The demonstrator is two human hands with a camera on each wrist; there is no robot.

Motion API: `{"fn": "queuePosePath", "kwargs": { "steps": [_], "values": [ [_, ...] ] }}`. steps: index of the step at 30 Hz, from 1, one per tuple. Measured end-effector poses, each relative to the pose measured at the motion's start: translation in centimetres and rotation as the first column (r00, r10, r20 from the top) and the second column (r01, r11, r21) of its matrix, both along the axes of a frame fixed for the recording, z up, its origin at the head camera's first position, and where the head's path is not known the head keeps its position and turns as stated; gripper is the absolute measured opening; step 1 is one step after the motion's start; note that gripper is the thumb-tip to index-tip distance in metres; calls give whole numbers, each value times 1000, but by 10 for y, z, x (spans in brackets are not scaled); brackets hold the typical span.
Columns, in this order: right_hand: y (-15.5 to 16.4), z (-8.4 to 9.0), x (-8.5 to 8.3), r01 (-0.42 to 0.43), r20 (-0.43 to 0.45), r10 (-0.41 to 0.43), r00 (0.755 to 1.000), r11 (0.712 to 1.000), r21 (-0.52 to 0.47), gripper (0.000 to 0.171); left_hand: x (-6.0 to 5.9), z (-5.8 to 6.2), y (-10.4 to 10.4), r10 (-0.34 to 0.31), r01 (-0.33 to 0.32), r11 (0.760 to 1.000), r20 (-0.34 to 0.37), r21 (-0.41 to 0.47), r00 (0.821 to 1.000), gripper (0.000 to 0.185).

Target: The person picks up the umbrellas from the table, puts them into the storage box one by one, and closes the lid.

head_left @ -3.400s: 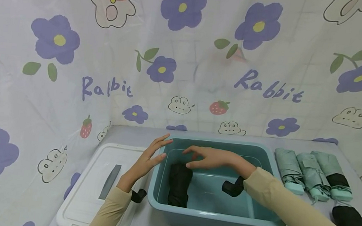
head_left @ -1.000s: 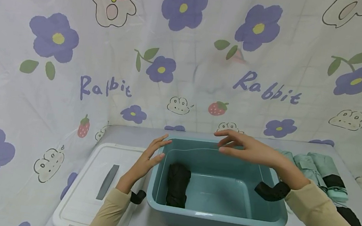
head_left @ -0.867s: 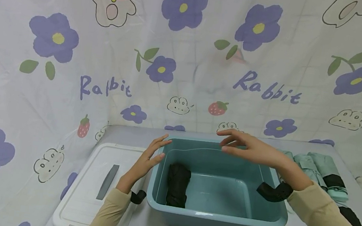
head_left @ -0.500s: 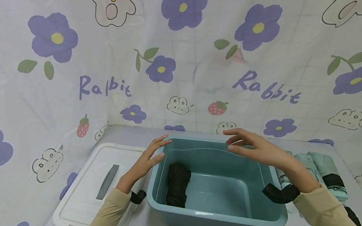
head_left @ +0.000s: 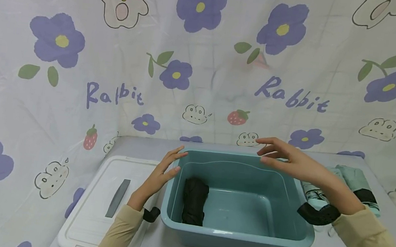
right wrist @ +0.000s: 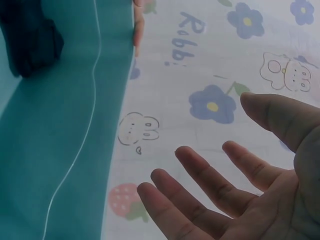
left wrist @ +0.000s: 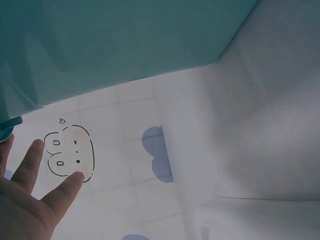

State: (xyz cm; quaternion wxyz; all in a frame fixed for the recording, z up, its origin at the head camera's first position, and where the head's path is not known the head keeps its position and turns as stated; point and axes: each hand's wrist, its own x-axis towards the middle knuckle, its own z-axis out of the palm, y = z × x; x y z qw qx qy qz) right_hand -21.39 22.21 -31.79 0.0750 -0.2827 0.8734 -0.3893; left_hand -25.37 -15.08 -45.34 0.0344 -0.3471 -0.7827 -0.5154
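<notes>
One black folded umbrella (head_left: pixel 194 200) in basin (head_left: pixel 236 236), long axis front-to-back; both hands' fingers spread, holding nothing.

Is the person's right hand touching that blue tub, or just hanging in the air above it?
Apart. In the head view the right hand hovers open over the tub's back right corner, and the right wrist view shows its palm empty with backdrop behind it.

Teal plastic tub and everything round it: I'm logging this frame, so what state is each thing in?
Teal plastic tub: lidless, upright.
Black folded umbrella: lying inside tub, at its left.
White plastic lid: flat on table, left of tub.
Mint folded umbrellas: lying right of tub.
Left hand: fingers straight, against tub's left rim.
Right hand: relaxed, above tub's rear right corner, holding nothing.
</notes>
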Motion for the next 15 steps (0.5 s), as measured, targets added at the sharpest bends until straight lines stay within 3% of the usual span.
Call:
{"fn": "queuePosePath", "kwargs": {
  "steps": [15],
  "values": [
    [20, -6, 6, 44, -39, -45, 998, 999, -30, 54, 1, 0, 1, -8, 8, 1000, 0, 8, 1000, 44]
  ]
}}
